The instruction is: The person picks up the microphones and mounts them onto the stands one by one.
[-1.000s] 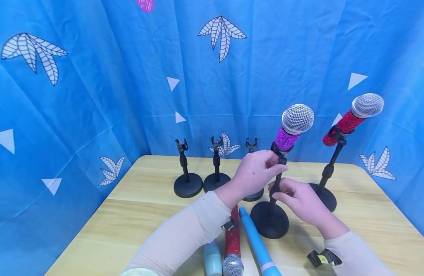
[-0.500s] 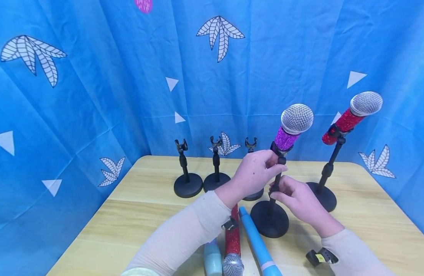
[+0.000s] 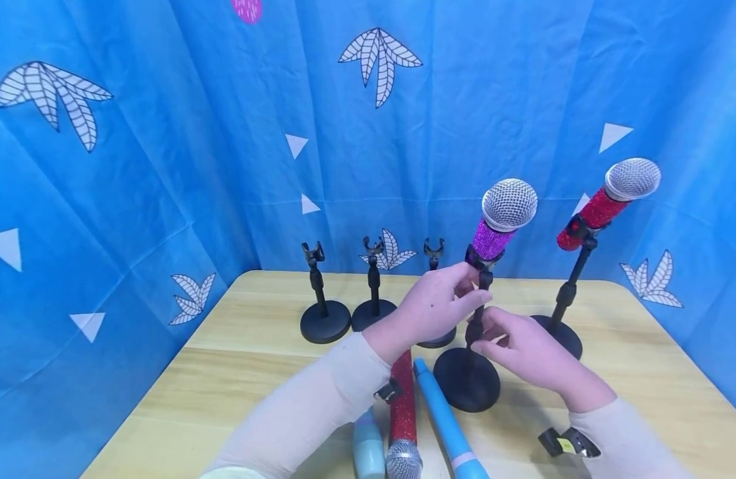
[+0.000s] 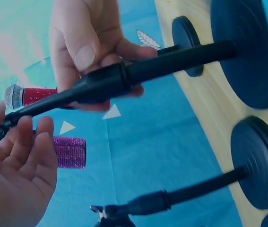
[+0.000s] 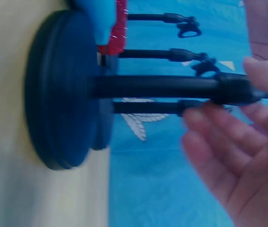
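A microphone (image 3: pixel 509 205) with a purple glitter handle and silver mesh head sits tilted in the clip of a black desk microphone stand (image 3: pixel 466 382). High on that stand's pole, just below the clip, my left hand (image 3: pixel 430 306) pinches it between thumb and fingers. Lower down, my right hand (image 3: pixel 526 349) has its fingers curved round the thicker collar, thumb on the near side. In the left wrist view the collar (image 4: pixel 103 84) lies between the right thumb and fingers. The round base (image 5: pixel 60 90) shows in the right wrist view.
To the right stands another stand (image 3: pixel 565 296) bearing a red glitter microphone (image 3: pixel 601 207). Several bare stands (image 3: pixel 324 320) are lined up at the back left. A red microphone (image 3: pixel 404 426), a blue microphone (image 3: pixel 446 426) and a pale teal one (image 3: pixel 368 449) lie in front.
My right hand has shifted slightly on the collar, its thumb a little lower and its wrist turned outward. My left hand keeps its grip near the clip.
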